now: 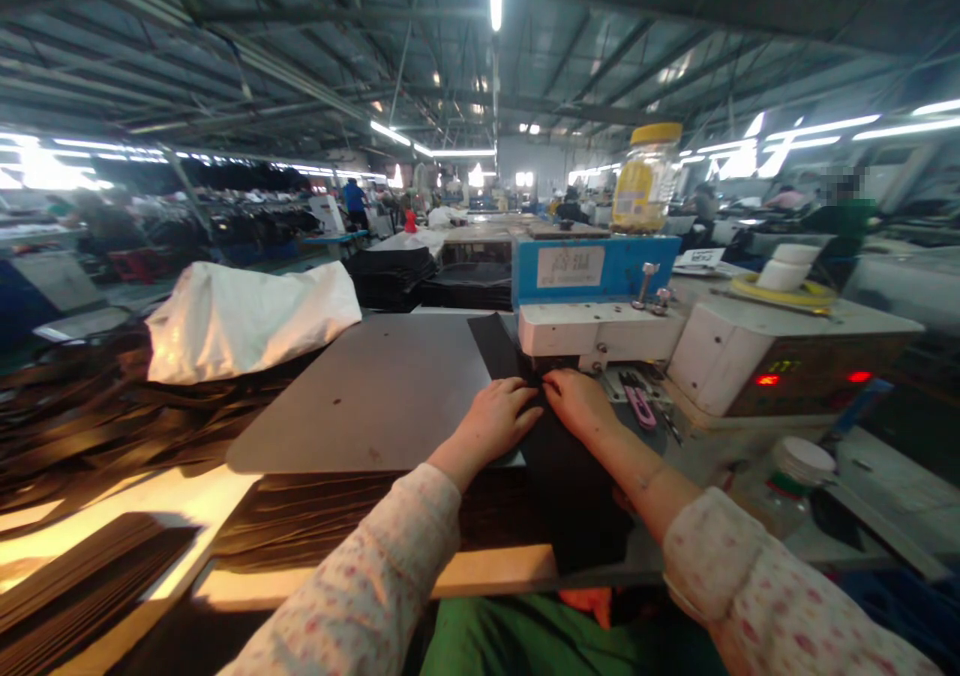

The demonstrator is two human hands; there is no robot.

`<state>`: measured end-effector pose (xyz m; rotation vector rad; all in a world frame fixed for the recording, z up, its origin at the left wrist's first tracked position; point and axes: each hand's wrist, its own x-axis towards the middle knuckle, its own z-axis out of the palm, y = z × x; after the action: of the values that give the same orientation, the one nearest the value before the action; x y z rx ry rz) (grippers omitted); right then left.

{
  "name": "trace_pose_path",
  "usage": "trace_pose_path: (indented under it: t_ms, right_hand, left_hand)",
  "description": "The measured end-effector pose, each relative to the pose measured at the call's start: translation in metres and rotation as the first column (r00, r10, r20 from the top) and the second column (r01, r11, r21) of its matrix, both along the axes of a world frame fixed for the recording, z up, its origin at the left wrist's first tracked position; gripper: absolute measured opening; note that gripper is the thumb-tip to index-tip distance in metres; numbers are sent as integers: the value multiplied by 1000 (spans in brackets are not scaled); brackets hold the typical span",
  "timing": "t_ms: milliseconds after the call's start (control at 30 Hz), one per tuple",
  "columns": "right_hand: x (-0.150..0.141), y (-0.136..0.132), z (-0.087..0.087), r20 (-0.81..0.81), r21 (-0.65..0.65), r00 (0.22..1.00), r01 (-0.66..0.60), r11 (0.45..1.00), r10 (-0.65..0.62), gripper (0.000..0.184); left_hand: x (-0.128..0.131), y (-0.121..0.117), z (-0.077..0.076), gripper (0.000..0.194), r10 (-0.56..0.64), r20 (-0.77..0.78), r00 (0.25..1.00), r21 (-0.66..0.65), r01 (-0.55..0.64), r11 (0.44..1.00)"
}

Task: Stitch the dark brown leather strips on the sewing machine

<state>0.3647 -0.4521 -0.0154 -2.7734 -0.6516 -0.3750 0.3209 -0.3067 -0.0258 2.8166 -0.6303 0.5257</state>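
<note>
A long black fabric piece (574, 486) runs from the table's front edge up beside the blue and white machine (600, 331). My left hand (499, 416) grips it from the left, fingers bent over the cloth and thumb nearer me. Close by, my right hand (576, 401) has its fingertips curled on the same cloth, just in front of the machine's working end. What lies beneath the fingertips is hidden. Left of the hands is a flat grey plate (360, 386). Pink-handled thread snips (640, 403) lie right of my right hand.
Dark fabric stacks (300, 521) lie below the plate, with a white cloth bundle (251, 321) at left. A control box (787, 356) with red digits stands at right, near a lidded jar (799, 476). A yellow-lidded jar (645, 181) tops the machine. People work farther back.
</note>
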Motion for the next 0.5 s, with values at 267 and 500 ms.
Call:
trace_pose_path:
  t_ms: [267,500]
  right_hand:
    - [1,-1,-1,8,4,1000,-7,1000,7,25]
    - [1,-1,0,-4,14,1000,-9,1000,9,25]
  left_hand:
    - [1,0,-1,36,16,-38,999,-19,-16,1000]
    - [1,-1,1,36,18,-45,999,-8,-19,1000]
